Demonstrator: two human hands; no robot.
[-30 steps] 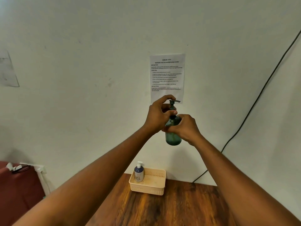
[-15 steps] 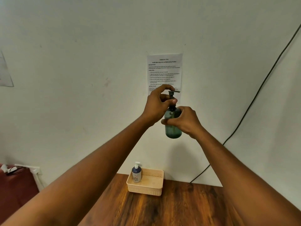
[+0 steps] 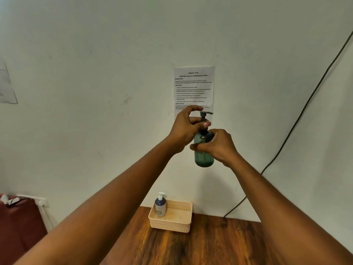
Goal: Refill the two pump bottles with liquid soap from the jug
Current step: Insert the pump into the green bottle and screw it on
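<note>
I hold a dark green pump bottle [image 3: 203, 158] upright in the air in front of the wall. My right hand [image 3: 217, 146] wraps around its body. My left hand [image 3: 186, 127] pinches the black pump head [image 3: 205, 114] at the neck, thumb and fingers closed on the collar. A second pump bottle [image 3: 160, 205], dark blue with a white pump, stands in the left corner of a beige plastic basket [image 3: 172, 224] on the wooden table [image 3: 210, 245]. The jug is out of view.
A printed task sheet [image 3: 193, 87] is taped to the white wall behind the bottle. A black cable [image 3: 298, 121] runs down the wall on the right to the table's back edge. A dark red surface [image 3: 17, 222] with small items lies at the lower left.
The green bottle and both hands stay together at about the same height; the view has shifted slightly. My left fingers have shifted a little on the pump collar.
</note>
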